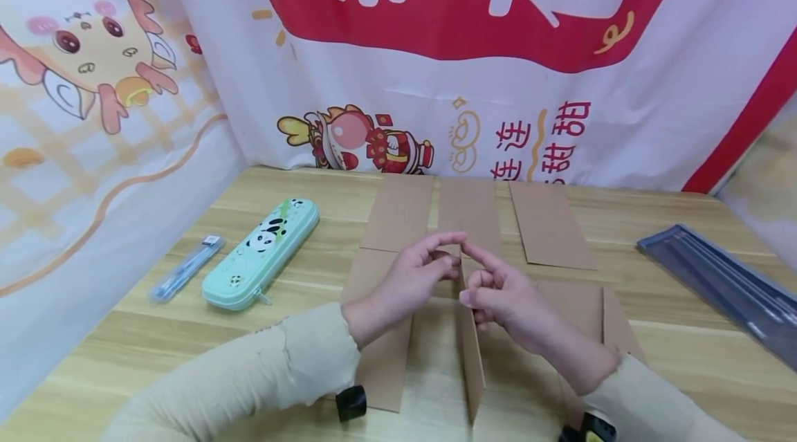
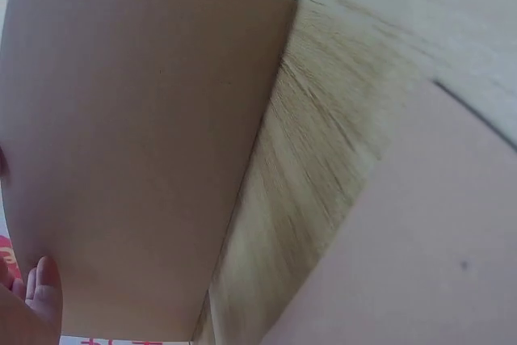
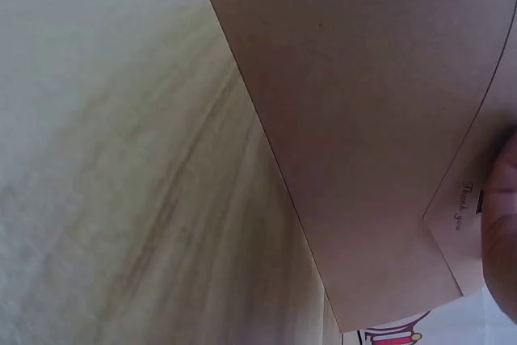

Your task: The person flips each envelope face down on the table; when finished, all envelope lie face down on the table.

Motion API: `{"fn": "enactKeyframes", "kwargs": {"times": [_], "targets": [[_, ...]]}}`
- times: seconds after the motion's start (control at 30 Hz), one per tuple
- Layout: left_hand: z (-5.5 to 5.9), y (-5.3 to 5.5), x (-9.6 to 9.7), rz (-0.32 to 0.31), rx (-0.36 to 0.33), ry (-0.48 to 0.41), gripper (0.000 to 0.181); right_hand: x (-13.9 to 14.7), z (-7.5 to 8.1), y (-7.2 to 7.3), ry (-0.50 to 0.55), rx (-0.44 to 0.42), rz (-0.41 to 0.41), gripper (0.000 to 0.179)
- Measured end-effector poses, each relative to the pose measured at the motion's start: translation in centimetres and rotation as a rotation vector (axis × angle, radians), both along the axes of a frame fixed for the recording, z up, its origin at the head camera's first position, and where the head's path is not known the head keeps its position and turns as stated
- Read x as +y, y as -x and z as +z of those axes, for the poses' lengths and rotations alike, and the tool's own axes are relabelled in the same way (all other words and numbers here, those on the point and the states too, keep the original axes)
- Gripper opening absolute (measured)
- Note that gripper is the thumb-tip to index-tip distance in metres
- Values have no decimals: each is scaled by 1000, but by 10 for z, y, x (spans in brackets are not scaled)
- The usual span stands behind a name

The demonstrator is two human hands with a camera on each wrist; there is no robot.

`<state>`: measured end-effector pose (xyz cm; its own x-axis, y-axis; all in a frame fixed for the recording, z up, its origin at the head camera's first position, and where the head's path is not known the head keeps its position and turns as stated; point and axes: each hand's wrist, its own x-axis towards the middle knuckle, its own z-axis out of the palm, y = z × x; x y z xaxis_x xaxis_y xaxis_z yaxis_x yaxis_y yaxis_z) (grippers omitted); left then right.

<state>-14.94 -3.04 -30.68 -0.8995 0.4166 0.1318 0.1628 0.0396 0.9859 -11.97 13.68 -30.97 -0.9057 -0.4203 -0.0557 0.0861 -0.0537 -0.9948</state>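
Note:
A brown kraft envelope [image 1: 471,359] stands on its long edge on the table, between the two hands. My left hand [image 1: 395,290] holds it from the left, with the index finger stretched to its top far corner and the thumb beside it. From the other side my right hand [image 1: 513,304] grips the same envelope, its index fingertip meeting the left one at that corner. In the right wrist view the envelope's pointed flap [image 3: 456,232] bears "Thank you" print, with the right hand at its edge. The left wrist view shows the plain face and fingers [image 2: 44,284] against it.
More brown envelopes lie flat: one at back left [image 1: 398,210], one under the left forearm [image 1: 382,387], one back middle [image 1: 467,203], one back right [image 1: 551,227], one near the right arm [image 1: 569,300]. A mint panda pencil case [image 1: 261,255], pen packet [image 1: 187,269] and dark pouch [image 1: 722,286] flank them.

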Motion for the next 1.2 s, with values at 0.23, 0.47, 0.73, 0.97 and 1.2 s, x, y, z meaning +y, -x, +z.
{"fn": "enactKeyframes", "kwargs": {"times": [0.23, 0.47, 0.73, 0.97, 1.2], "targets": [[-3, 1, -1, -35, 1, -56, 42, 0, 0, 3, -4, 21, 5, 81], [-8, 2, 5, -62, 13, -122, 40, 6, 5, 2, -69, 54, -19, 80], [-5, 1, 13, -61, 49, -129, 42, 16, 4, 2, -30, 55, -76, 78], [-3, -6, 7, -35, 73, -74, 44, 26, -2, 3, 32, 28, -141, 75], [-2, 1, -7, 164, 51, -113, 44, 37, -9, 5, 245, 63, -160, 72]]}}
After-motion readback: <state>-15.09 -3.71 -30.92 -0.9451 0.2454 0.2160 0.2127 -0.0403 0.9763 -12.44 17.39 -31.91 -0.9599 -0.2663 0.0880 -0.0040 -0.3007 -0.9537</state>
